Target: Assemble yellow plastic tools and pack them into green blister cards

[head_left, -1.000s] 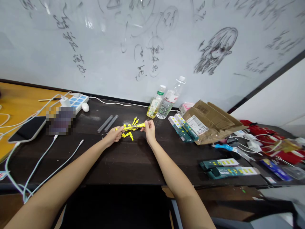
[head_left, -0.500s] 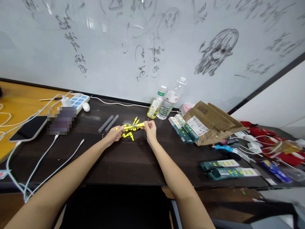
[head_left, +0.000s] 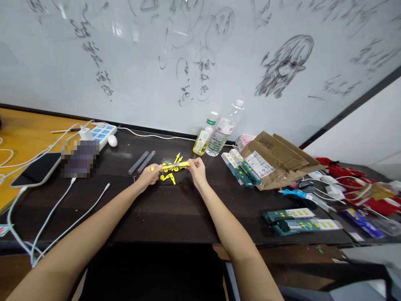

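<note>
- Yellow at both ends, a slender piece (head_left: 173, 166) was suspended between the two hands, above the table (head_left: 150, 217) and near the loose yellow parts (head_left: 168, 179).
- Each grip was narrow: one end was pinched by the left-hand grip (head_left: 149, 175), the other by the right-hand grip (head_left: 197, 170).
- For good control, it was judged, both ends were best kept in one line, with force applied gently along the axis and bending avoided.
- The middle section was best left uncovered, so that alignment could be checked.
- Two clear tubes (head_left: 138, 162) were laid side by side on the dark surface, left of the hands.
- Two bottles (head_left: 203, 136) were placed upright near the whiteboard (head_left: 140, 83), which was marked with handwriting and a drawn figure.
</note>
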### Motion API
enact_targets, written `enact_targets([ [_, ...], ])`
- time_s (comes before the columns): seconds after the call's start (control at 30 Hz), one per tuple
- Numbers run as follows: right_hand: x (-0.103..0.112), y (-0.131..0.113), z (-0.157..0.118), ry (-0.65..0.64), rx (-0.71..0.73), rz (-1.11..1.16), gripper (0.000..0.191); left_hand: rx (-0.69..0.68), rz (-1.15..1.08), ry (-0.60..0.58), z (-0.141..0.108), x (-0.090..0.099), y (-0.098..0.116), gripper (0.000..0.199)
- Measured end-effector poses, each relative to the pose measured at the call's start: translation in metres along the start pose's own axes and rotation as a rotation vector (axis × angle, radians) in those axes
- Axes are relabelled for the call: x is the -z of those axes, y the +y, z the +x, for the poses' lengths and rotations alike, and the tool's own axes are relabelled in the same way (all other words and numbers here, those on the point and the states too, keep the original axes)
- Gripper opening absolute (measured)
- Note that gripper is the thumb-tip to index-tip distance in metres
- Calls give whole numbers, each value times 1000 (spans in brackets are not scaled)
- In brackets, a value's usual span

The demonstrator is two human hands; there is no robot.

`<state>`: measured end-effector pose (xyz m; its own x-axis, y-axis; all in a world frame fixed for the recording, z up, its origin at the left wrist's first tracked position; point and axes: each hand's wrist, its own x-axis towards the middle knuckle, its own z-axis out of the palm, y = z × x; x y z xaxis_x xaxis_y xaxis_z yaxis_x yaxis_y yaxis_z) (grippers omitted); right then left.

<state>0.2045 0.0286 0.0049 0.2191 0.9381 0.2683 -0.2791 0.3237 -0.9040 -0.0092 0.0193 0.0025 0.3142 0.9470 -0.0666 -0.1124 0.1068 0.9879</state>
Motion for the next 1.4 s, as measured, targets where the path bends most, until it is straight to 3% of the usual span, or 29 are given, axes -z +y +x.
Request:
enact_targets([
  [0.23,9,-12,1,-90,-66,9,40,37,124,-48,-1,3,3,37],
  [0.43,31,-14,-10,-72,-85,-45,36,100,48,-96,-7,-10,6,33],
  [0.67,36,-24,-14,-147,-131,-88,24,33,37,-102,-5,-8,3,32],
  [1.03,47,-30,-10,-316,-91,-265,24,4,46,-121,-6,-9,3,34],
  [1.4,48,-44,-16,-483,49,-397,24,-7,29,-110,-3,-4,1,34],
])
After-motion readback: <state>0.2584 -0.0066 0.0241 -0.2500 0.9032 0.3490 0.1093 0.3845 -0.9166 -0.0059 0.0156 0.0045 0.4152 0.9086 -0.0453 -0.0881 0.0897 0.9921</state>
